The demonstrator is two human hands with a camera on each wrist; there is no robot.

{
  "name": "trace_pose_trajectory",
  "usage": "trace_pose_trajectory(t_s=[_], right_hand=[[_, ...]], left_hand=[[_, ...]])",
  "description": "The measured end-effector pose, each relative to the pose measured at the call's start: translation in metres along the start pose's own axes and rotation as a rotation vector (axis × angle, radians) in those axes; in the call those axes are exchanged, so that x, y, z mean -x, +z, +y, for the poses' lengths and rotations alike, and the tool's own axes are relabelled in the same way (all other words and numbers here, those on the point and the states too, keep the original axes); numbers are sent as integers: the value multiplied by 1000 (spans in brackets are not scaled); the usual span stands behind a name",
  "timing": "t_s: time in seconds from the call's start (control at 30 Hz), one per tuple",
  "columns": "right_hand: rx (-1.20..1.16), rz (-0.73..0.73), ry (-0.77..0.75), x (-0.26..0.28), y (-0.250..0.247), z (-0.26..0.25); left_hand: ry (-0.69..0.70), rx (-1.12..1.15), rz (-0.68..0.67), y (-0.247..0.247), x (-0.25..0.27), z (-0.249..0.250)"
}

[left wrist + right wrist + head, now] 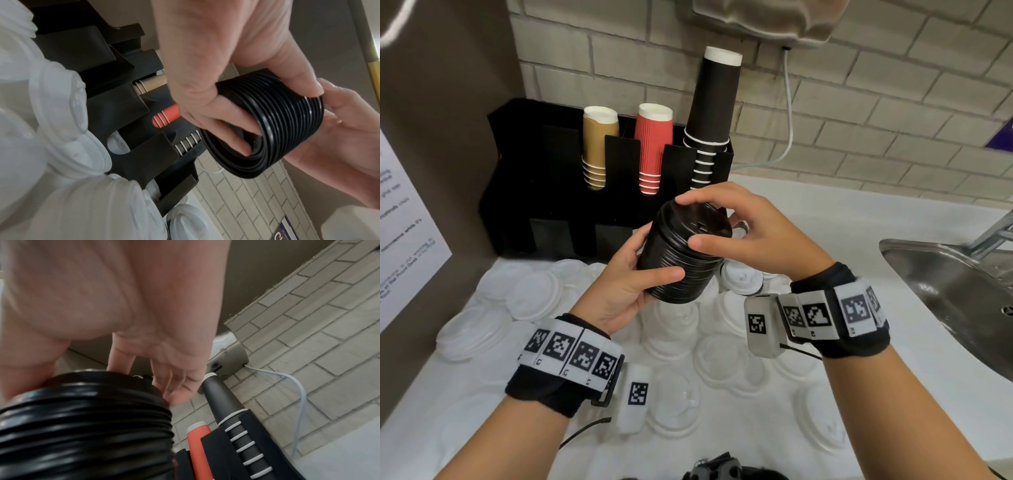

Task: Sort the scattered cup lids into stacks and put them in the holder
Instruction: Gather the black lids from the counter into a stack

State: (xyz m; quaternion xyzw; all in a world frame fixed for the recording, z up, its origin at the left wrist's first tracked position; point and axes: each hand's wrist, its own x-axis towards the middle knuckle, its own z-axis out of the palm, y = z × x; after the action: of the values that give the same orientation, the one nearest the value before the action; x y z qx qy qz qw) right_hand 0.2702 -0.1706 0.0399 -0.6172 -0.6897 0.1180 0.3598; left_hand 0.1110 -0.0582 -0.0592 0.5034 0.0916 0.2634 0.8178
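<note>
My left hand (625, 291) grips the stack of black lids (683, 253) from below and at its 9 o'clock side, thumb laid across the ribbed rims facing me, fingers curled round the far side; the left wrist view shows fingertips tucked into the hollow underside of the bottom lid. My right hand (739, 233) caps the same stack from 3 o'clock, thumb pressed on the upper rims, fingers arched over the top lid, so both hands are closed on it. The stack is off the counter, tilted, top leaning toward 1 o'clock, just in front of the black holder (517, 178). Progress as I read it: the black lids look gathered, none visible loose, but not yet placed. The holder's lower front bays at 11 o'clock look unfilled, though one may hold something white; hard to tell. Its upper slots carry tan cups (599, 147), red cups (654, 147) and black cups (710, 116). Left to do: most of it. White and translucent lids (530, 294) lie scattered over the white counter (893, 342) from 7 through 5 o'clock beneath my wrists, some loosely overlapped, unsorted. Steel sink (945, 274) at 3 o'clock.
</note>
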Motion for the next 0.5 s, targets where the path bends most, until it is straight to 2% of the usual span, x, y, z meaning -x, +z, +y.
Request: trace_pose_trajectory(t_s=[0.4,0.43,0.5], right_hand=[[18,-65,-37,-2,2,-2],[-17,-42,-32,-2,-1,2],[-111,101,59,-1,-9,16]], left_hand=[[15,25,16,1,0,-2],[17,25,18,1,0,-2],[22,32,26,-1,0,-2]])
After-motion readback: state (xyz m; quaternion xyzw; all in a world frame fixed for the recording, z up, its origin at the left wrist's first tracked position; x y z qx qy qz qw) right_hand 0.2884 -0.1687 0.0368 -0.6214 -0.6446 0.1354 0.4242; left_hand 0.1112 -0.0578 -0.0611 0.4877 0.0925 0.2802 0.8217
